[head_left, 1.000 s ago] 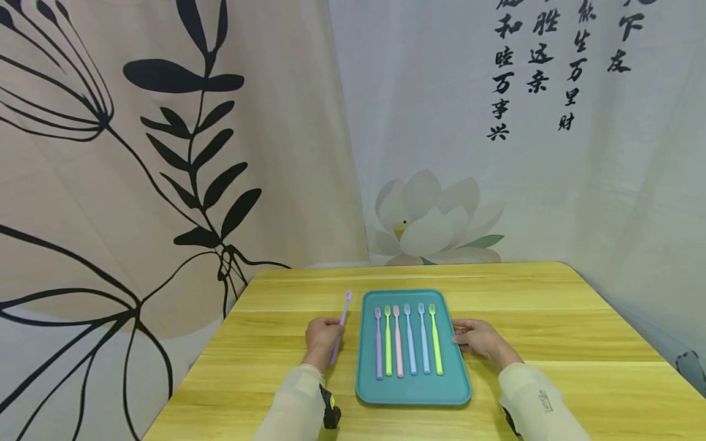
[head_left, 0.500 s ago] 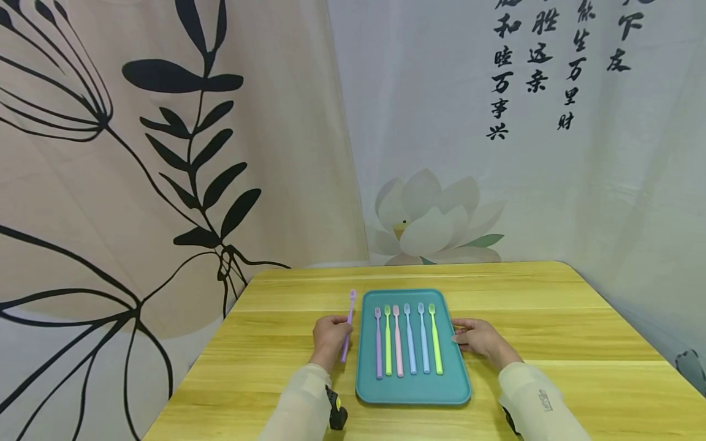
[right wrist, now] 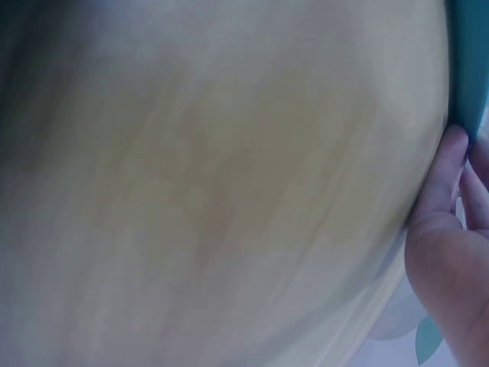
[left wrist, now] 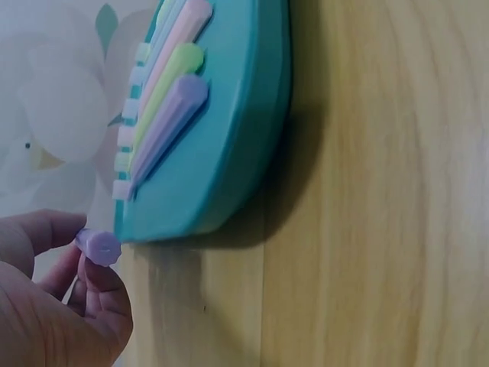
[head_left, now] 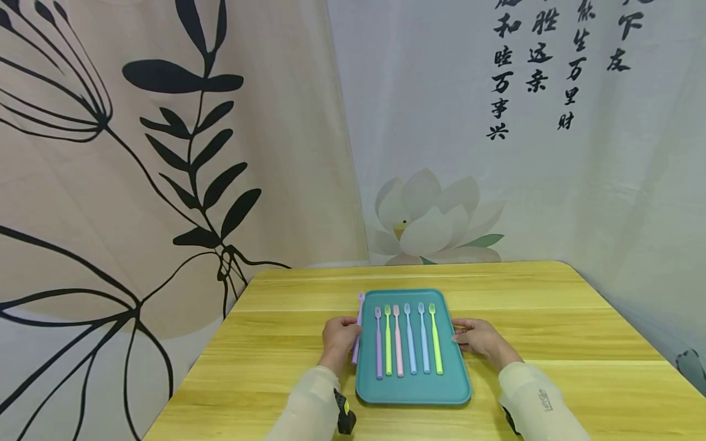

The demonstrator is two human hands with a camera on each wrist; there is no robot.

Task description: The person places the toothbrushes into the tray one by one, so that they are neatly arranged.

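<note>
My left hand (head_left: 339, 342) pinches a light purple toothbrush (head_left: 355, 352) upright-facing along the left side of a teal tray (head_left: 413, 392). In the left wrist view, that toothbrush's handle end (left wrist: 103, 248) shows between thumb and fingertips, apart from the tray corner. Inside the tray lies a row of several toothbrushes: a purple one (head_left: 379, 352) at the left, then green, pink (head_left: 398, 349), blue, and a green one (head_left: 436, 349) at the right. My right hand (head_left: 482, 340) rests its thumb and fingers against the tray's right side; part of it is cut off in the right wrist view.
The tray stands on a wooden table (head_left: 551, 318) with its far edge near a printed curtain (head_left: 298, 153). Bare wood shows on both sides of the tray. A dark device (head_left: 344, 413) is strapped at my left wrist.
My left hand has moved right with the purple toothbrush, from a gap away to the tray's left edge. The right hand, the tray and the toothbrushes in it have stayed still.
</note>
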